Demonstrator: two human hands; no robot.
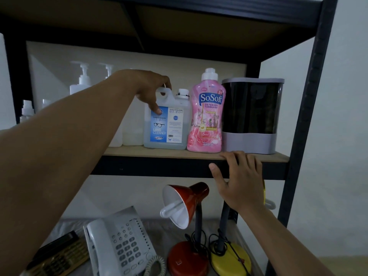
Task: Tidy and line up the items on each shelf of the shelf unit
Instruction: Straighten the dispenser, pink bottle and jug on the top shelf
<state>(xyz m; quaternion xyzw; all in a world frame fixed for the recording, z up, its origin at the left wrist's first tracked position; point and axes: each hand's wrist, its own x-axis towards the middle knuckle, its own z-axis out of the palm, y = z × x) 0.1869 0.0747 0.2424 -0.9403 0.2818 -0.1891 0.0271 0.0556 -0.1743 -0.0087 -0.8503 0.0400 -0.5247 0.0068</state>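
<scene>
Closest to me, on the lower shelf, a white telephone (121,248) is lying with its coiled cord trailing toward the front, a dark keyboard-like thing (59,253) is sitting at its left, and a red lamp (185,216) and a yellow lamp (229,253) are standing side by side at its right, the red shade tilting toward me. Above them, my right hand (239,182) is resting on the front edge of the middle shelf (159,154), fingers spread and relaxed over the board, thumb hanging down across the dark rail, gripping nothing. Further in, my left hand (151,90) is reaching across to the clear jug (167,124) of lens cleaner, fingers curling over its handle at the top and thumb pressing against the blue label. The jug is standing upright on the middle shelf, just beside the pink bottle (205,116) of detergent at its right; I cannot tell whether the two are touching. Right of that, a dark bin (251,116) with a pale lilac base is standing near the shelf's end. Behind my forearm, white pump bottles (83,80) and plain white jugs (133,126) are crowding the back left, dim and partly hidden.
</scene>
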